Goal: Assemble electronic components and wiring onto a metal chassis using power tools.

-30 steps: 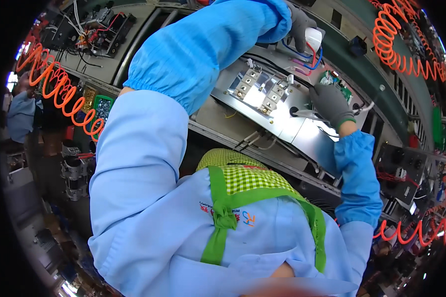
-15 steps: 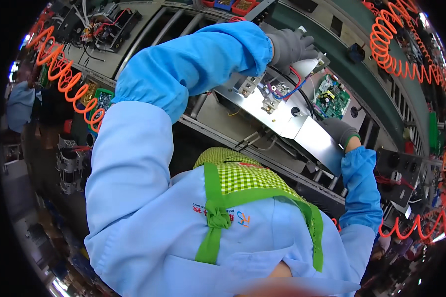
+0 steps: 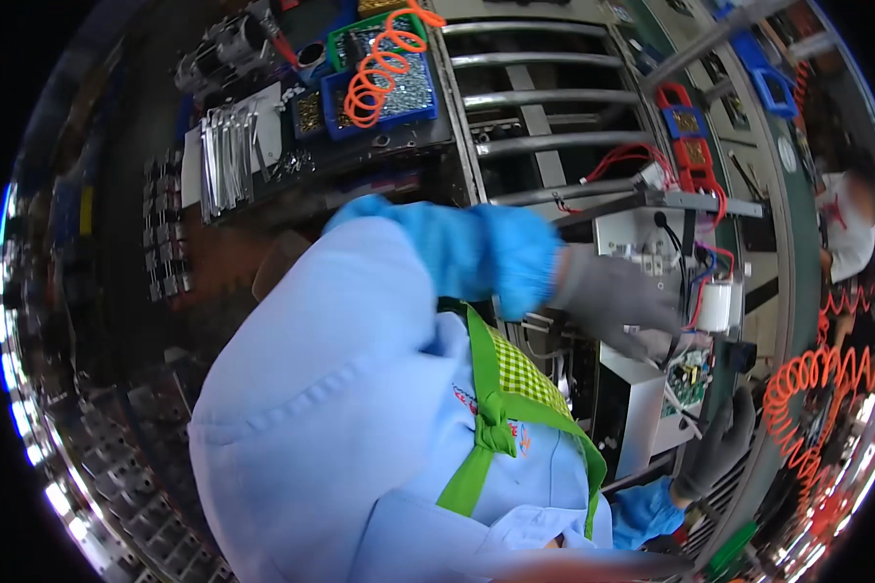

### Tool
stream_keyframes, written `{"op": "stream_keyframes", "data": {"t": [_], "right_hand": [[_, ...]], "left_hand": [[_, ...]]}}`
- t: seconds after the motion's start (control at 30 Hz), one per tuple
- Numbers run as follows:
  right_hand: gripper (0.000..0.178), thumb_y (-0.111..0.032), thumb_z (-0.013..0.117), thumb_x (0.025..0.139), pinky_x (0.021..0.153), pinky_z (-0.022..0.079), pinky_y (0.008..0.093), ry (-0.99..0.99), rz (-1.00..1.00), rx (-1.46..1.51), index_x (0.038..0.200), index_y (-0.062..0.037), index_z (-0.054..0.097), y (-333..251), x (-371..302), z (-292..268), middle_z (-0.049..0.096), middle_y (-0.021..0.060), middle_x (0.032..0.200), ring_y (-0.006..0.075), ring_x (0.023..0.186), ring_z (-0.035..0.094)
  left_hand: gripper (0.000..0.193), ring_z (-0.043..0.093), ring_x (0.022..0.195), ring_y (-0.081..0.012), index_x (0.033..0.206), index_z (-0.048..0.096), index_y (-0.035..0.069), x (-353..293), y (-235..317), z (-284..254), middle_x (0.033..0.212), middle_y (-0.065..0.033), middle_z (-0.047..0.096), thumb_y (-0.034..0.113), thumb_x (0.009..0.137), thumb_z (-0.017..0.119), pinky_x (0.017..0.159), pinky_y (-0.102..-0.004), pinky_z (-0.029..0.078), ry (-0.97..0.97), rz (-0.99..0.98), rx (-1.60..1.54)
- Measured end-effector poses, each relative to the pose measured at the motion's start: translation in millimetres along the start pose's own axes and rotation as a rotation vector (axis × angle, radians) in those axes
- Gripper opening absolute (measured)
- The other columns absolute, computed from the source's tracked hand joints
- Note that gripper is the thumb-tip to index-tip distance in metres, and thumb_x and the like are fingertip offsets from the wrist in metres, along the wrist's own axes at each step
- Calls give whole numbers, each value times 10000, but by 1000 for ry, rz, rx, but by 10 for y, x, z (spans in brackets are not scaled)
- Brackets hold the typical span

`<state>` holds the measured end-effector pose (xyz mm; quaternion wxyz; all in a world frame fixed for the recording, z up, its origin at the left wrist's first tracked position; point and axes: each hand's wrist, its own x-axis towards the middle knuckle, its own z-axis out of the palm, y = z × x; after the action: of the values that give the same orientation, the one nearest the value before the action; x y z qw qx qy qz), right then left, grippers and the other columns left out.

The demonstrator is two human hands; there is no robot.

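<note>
A metal chassis lies on the roller line in front of me, holding a green circuit board, a white block and red, blue and black wires. My left hand, in a grey glove, reaches over the chassis; its fingers point toward the circuit board and are smeared by motion, so their grip cannot be told. At the chassis's right side is my right hand, also gloved, its fingers stretched out with nothing visible in them. A thin pale strip lies between the hands, beside the board.
Metal rollers run beyond the chassis, and a metal bar crosses above its far end. Screw bins and metal strips sit on a side bench. Orange coiled hoses hang at right. Another person is across the line.
My view has swung to the left, bringing the bins and rollers in. My left hand has come from the far end of the chassis toward the board; my right hand has let go of its near edge.
</note>
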<state>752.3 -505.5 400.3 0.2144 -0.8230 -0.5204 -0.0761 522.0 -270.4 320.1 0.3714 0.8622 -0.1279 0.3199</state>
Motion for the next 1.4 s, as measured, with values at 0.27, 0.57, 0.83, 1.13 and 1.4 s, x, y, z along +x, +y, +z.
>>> {"op": "stream_keyframes", "data": {"t": [0.27, 0.57, 0.83, 1.13, 1.4], "right_hand": [[292, -70, 491, 937, 868, 459, 340, 87, -88, 141, 1189, 71, 537, -997, 117, 50, 604, 164, 1109, 258, 1009, 581], [276, -68, 612, 809, 819, 464, 398, -468, -388, 391, 1077, -2, 603, -2822, 646, 1312, 615, 174, 1029, 346, 921, 583], [215, -232, 619, 821, 685, 474, 442, -681, -283, 385, 967, -75, 636, -3174, 280, 2119, 628, 140, 881, 358, 789, 596], [213, -237, 596, 824, 687, 472, 459, -691, -161, 415, 948, -70, 640, -3192, 223, 2355, 622, 162, 872, 375, 801, 595], [232, -259, 580, 834, 708, 476, 456, -738, -210, 440, 964, -75, 636, -3218, 229, 2467, 621, 167, 896, 379, 817, 597]], "left_hand": [[519, 599, 981, -389, 1174, 596, 107, -3971, -443, -1461, 1037, -202, 642, 428, 767, 603, 855, -457, 472, -365, -1756, 545], [510, 529, 1136, -419, 1310, 492, 148, -5645, -1383, -2489, 1259, -276, 506, 227, 808, 530, 997, -441, 423, 252, -2087, 678], [252, 597, 1009, -396, 1099, 552, 44, -5568, -1501, -2493, 1043, -236, 624, 167, 885, 501, 873, -460, 477, 170, -1937, 652], [240, 649, 759, -228, 1044, 634, 35, -5476, -1184, -2689, 764, -126, 657, 109, 851, 512, 625, -351, 522, 847, -1729, 425], [159, 489, 613, -80, 969, 592, 45, -6182, -1115, -2519, 852, -52, 571, 168, 947, 494, 437, -168, 404, 2065, -349, -1248]]}}
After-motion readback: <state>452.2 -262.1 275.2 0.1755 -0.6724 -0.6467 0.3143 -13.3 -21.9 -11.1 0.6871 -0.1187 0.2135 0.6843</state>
